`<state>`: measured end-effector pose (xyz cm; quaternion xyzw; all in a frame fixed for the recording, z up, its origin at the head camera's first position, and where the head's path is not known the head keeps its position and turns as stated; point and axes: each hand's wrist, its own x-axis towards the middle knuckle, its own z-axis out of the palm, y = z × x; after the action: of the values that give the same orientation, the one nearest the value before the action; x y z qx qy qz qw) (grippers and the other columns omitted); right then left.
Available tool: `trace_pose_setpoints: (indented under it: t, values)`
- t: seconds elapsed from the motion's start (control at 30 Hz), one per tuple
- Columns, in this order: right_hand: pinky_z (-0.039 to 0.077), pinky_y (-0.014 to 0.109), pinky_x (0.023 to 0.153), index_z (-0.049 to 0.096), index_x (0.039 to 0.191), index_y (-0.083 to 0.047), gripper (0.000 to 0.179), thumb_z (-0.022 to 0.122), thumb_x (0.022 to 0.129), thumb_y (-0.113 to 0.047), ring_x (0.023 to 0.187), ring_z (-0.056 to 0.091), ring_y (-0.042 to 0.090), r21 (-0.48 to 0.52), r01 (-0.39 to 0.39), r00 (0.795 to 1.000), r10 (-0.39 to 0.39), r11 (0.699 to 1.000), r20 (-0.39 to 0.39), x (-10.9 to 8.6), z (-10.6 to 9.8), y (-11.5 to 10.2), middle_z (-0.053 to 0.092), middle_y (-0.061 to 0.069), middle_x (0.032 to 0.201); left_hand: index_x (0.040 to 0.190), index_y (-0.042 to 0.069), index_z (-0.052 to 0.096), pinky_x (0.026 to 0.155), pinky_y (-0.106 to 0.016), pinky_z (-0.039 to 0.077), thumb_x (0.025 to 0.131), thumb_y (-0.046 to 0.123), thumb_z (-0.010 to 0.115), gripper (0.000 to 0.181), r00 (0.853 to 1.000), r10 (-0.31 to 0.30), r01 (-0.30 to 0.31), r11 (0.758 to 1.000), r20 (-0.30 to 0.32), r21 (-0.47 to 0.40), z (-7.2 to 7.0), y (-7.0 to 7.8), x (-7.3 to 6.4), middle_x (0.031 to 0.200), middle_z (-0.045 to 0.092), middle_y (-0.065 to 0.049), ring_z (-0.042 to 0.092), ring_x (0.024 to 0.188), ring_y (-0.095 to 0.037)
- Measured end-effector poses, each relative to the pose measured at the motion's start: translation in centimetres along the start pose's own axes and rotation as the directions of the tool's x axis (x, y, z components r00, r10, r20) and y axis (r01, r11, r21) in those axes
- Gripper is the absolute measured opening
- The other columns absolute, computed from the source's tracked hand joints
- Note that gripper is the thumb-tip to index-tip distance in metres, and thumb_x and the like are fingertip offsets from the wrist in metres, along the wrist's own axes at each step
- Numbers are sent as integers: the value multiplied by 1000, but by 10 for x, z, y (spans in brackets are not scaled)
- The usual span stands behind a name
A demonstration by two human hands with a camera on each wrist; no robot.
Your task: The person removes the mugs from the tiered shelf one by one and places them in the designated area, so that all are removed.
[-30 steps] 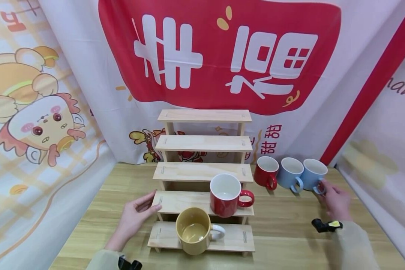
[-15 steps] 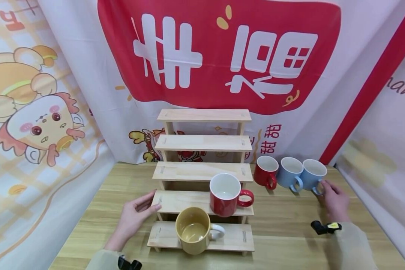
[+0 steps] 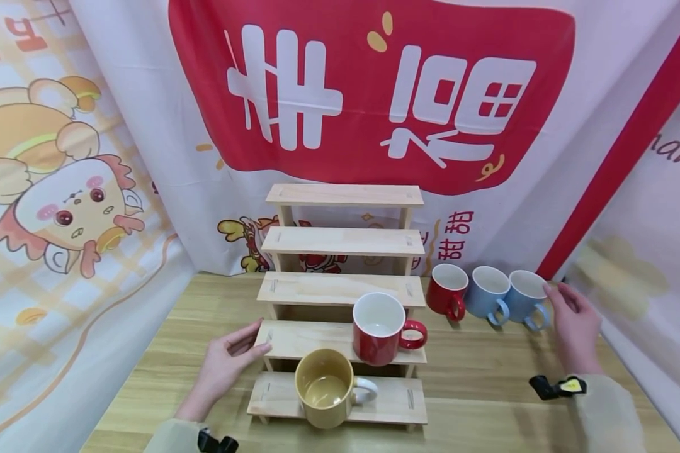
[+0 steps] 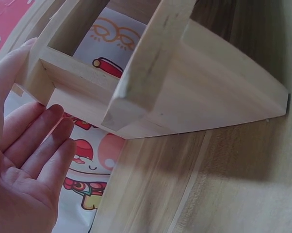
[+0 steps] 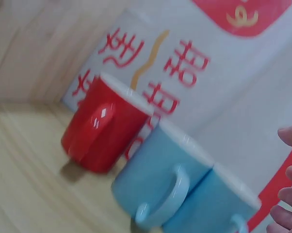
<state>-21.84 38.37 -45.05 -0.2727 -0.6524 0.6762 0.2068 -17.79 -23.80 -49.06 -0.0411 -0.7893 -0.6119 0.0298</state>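
A white cloth (image 3: 170, 138) with a large red panel (image 3: 368, 94) hangs behind the wood-grained surface (image 3: 481, 371). Cartoon-printed cloth (image 3: 68, 189) lines the left side, paler cloth (image 3: 634, 264) the right.

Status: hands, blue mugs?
Left hand at wooden rack. Right hand beside rightmost blue mug, not gripping. Other blue mug crowds its far side.

The tiered wooden rack (image 3: 340, 240) stands left of an upright, seemingly empty blue mug (image 3: 520, 305).

Blue mugs (image 3: 521, 308), red mugs (image 3: 374, 343), yellow mug (image 3: 324, 412), cream rack (image 3: 317, 287)
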Motion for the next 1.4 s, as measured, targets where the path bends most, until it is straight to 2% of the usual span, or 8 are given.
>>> trace_pose_setpoints:
  t: [0.23,0.5,0.77,0.83,0.93,1.03,1.23,1.4]
  values:
    - [36,10,107,55,148,-21,71,79,87,-47,132,45,10,-40,28,995,-24,999,95,-19,12,-34,60,-10,135,140,2,58,104,-29,47,83,26,87,68,1000,-4,4,1000,3,20,-1,1,1,145,55,-13,54,130,-33]
    - [46,5,80,60,143,-15,61,80,90,-37,115,54,6,15,120,973,-121,993,196,-42,24,-51,65,-14,116,140,4,59,101,-26,47,81,30,88,70,1000,-4,4,1000,-12,28,0,0,1,145,55,-9,55,130,-28]
    - [46,7,83,58,145,-21,58,73,94,-45,120,49,11,-124,220,939,-175,968,298,-64,35,-67,63,-13,125,139,2,59,102,-24,46,81,28,88,70,1000,20,-20,999,0,27,-1,-1,2,145,55,-10,54,131,-29]
    - [46,14,97,57,147,-21,59,70,95,-47,123,48,12,-176,248,933,-185,953,309,-69,39,-70,62,-10,132,139,1,59,101,-23,46,81,28,89,70,1000,24,-24,999,2,29,-1,-1,3,144,56,-10,54,130,-28]
    - [41,37,114,53,150,-23,64,66,95,-53,132,45,19,-240,268,925,-179,933,334,-74,45,-73,57,-3,144,139,1,59,102,-22,46,80,28,89,72,1000,27,-27,999,5,33,-2,-2,3,144,56,-11,54,131,-27]
    - [35,56,117,50,152,-23,68,63,95,-58,138,41,27,-258,272,916,-168,927,363,-78,50,-74,50,4,152,139,3,59,103,-24,45,77,30,91,75,1000,14,-14,999,4,47,-2,-1,3,144,56,-10,54,131,-27]
    - [36,59,115,50,152,-20,69,62,96,-57,140,39,30,-253,301,890,-175,919,421,-88,57,-77,48,8,154,139,6,60,106,-30,44,70,32,95,82,1000,-5,4,998,1,60,-1,0,2,144,56,-8,55,131,-26]
    - [42,58,111,53,150,-15,65,62,98,-53,136,44,30,-253,371,847,-213,894,487,-99,63,-80,52,10,150,140,4,59,105,-28,45,70,28,95,82,1000,6,-6,999,-3,41,-1,-1,2,144,56,-9,55,130,-26]
